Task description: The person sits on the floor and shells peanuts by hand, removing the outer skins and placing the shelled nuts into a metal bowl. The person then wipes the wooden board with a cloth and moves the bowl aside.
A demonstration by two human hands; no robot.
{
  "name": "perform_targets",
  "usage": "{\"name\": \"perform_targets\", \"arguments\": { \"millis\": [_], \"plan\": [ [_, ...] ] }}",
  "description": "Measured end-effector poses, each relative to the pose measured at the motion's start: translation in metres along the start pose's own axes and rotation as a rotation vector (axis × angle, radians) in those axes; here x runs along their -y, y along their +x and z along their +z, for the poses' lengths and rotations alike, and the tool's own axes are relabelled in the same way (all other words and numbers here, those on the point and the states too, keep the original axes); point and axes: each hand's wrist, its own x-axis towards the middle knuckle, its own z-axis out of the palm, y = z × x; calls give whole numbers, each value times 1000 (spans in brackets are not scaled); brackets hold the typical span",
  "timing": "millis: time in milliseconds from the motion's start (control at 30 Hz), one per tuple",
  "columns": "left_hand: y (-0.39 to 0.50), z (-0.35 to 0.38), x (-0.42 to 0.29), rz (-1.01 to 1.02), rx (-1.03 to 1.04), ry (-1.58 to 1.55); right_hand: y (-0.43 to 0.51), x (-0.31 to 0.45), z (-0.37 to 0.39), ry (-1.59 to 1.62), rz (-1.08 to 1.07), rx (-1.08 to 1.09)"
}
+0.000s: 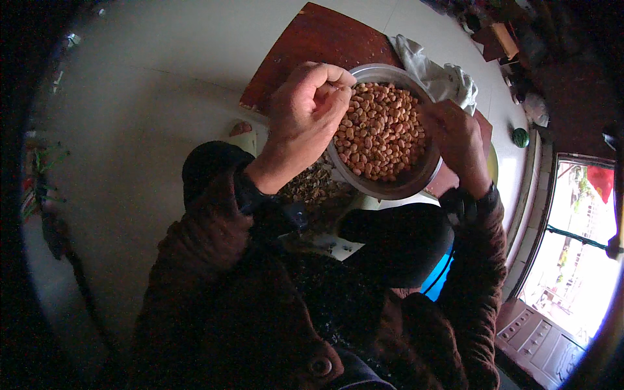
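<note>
A round metal bowl (363, 187) full of shelled, pinkish-brown peanuts (382, 129) is in front of me, overlapping a reddish-brown wooden board or tabletop (321, 41). My left hand (312, 109) is at the bowl's left rim, thumb and forefinger tips pinched together. Whether a small piece sits between them is too small to tell. At the right side of the bowl is my right hand (458, 136), its dark, blurred fingers reaching over the rim. Those fingertips are unclear, so I cannot tell whether they grip the rim or a peanut.
Empty-looking shells and debris (317, 185) lie below the bowl, between my dark-clad knees. A pale crumpled cloth (438, 73) drapes over the board's right edge. Pale tiled floor (146, 112) surrounds me. A watermelon (520, 138) lies near the wall, and a bright doorway (565, 248) stands at right.
</note>
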Motion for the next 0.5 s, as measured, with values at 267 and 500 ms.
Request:
{"name": "perform_targets", "arguments": {
  "millis": [267, 500],
  "plan": [
    [0, 2, 8, 31, 13, 33, 35, -19, 37, -164, -164, 111],
    [0, -2, 5, 71, 12, 22, 14, -2, 23, 274, -137, 85]
  ]
}}
